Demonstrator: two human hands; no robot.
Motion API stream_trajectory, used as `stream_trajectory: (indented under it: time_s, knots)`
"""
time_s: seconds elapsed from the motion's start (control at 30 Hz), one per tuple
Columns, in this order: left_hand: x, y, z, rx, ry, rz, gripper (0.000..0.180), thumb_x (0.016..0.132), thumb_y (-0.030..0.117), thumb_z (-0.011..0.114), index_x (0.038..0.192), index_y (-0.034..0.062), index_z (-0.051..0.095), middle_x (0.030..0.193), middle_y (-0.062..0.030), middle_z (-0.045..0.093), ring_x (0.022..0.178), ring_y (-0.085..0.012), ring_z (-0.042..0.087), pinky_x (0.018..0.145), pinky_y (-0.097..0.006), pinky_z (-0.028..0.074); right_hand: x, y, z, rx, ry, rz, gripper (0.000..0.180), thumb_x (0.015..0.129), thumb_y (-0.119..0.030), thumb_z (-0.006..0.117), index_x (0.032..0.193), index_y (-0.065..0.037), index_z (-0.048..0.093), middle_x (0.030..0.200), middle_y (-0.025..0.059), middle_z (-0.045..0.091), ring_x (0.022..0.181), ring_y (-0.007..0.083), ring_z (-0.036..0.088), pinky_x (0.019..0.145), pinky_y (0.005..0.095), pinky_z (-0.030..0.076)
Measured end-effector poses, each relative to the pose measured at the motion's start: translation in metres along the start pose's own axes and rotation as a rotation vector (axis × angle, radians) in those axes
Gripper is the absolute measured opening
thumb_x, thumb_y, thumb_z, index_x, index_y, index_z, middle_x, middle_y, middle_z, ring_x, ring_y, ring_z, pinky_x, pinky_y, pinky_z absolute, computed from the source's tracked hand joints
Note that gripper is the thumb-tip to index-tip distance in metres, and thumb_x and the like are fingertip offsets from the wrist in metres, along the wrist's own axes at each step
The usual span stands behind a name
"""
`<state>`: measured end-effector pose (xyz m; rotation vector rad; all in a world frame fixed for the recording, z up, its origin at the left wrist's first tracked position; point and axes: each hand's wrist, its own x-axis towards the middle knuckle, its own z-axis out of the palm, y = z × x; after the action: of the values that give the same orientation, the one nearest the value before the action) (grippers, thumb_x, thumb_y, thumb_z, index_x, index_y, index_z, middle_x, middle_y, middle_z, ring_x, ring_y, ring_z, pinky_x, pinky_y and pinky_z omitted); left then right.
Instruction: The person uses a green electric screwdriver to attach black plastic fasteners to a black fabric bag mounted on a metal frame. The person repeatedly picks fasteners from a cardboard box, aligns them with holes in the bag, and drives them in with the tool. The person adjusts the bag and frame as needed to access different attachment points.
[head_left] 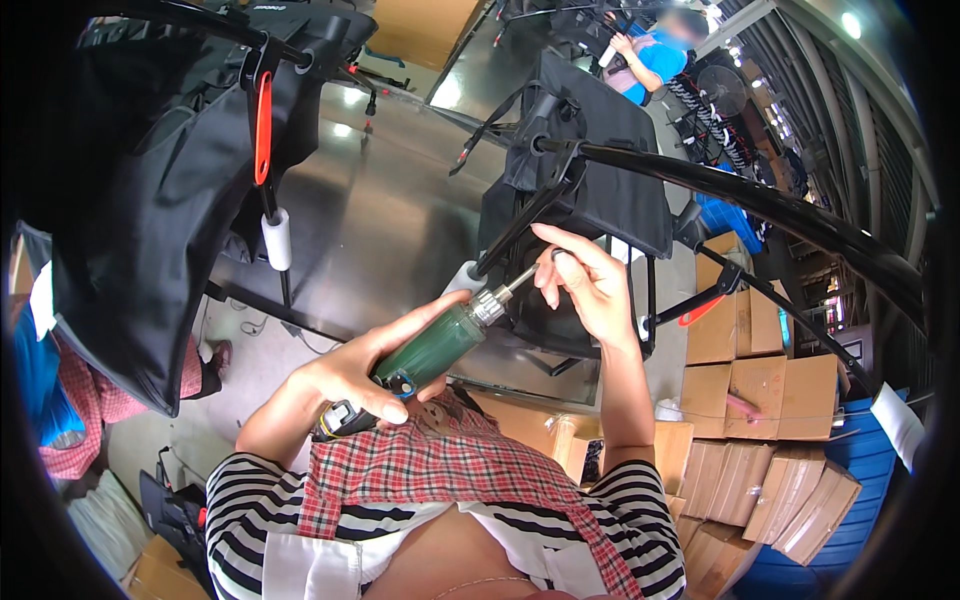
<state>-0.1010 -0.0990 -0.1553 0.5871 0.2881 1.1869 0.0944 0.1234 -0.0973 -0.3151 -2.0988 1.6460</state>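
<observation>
My left hand (365,372) grips a green air screwdriver (432,347) by its barrel, and the tool points up and to the right. Its metal bit (518,279) meets a joint of a black folding frame (570,170) with black fabric (610,195) hung on it. My right hand (590,280) is at the bit's tip, fingers pinched around a small part there against the frame. What the fingers pinch is too small to tell. A curved black tube (800,215) runs from the joint to the right.
A second black fabric frame (170,190) with an orange strap (263,125) hangs at the left. Flat cardboard boxes (760,400) are stacked at the lower right beside a blue crate (870,450). Another person in a blue top (655,55) works at the far back. The floor is shiny grey.
</observation>
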Motion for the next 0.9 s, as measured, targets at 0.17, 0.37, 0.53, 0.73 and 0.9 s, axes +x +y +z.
stream_trajectory:
  time_s: [0.17, 0.37, 0.53, 0.73, 0.9]
  knots:
    - [0.0, 0.001, -0.002, 0.069, -0.002, -0.008, 0.132, 0.067, 0.004, 0.085, 0.162, 0.02, -0.006, 0.092, -0.0149, 0.055, 0.056, -0.0172, 0.059, 0.047, -0.028, 0.047, 0.004, -0.006, 0.01, -0.244, -0.057, 0.029, 0.036, 0.102, -0.001, 0.053, 0.137, -0.004, 0.059, 0.083, 0.0039, 0.065, 0.064, 0.0068, 0.056, 0.06, 0.0222, 0.05]
    - [-0.006, 0.005, 0.004, 0.103, -0.01, -0.001, 0.125, 0.073, 0.016, 0.088, 0.162, 0.023, 0.002, 0.088, -0.0075, 0.054, 0.064, -0.0113, 0.056, 0.053, -0.025, 0.049, 0.0, -0.008, 0.014, -0.209, -0.08, 0.077, 0.034, 0.102, -0.002, 0.052, 0.136, -0.004, 0.059, 0.08, 0.004, 0.064, 0.061, 0.0073, 0.058, 0.057, 0.023, 0.051]
    - [-0.009, 0.001, -0.001, 0.079, 0.001, -0.01, 0.132, 0.068, 0.005, 0.085, 0.162, 0.0215, -0.006, 0.095, -0.0151, 0.054, 0.056, -0.0173, 0.06, 0.048, -0.029, 0.048, 0.005, 0.004, 0.013, -0.147, -0.038, 0.059, 0.031, 0.104, -0.007, 0.053, 0.134, -0.002, 0.06, 0.082, 0.0049, 0.064, 0.063, 0.0079, 0.06, 0.056, 0.023, 0.051]
    - [-0.013, 0.002, 0.0, 0.05, -0.021, 0.007, 0.13, 0.07, 0.007, 0.086, 0.162, 0.0232, -0.005, 0.093, -0.0133, 0.053, 0.059, -0.0154, 0.059, 0.05, -0.028, 0.05, 0.006, -0.001, 0.022, 0.04, 0.026, 0.154, 0.031, 0.101, -0.009, 0.059, 0.131, 0.001, 0.062, 0.082, 0.0107, 0.069, 0.063, 0.0135, 0.067, 0.058, 0.0263, 0.057]
    - [-0.019, 0.003, 0.001, 0.062, -0.019, 0.039, 0.124, 0.074, 0.014, 0.087, 0.162, 0.0236, 0.0, 0.089, -0.0092, 0.054, 0.064, -0.0121, 0.056, 0.054, -0.026, 0.05, 0.009, -0.002, 0.024, 0.093, -0.026, 0.15, 0.036, 0.099, -0.007, 0.062, 0.134, 0.001, 0.059, 0.09, 0.0136, 0.072, 0.073, 0.0159, 0.071, 0.068, 0.0275, 0.06]
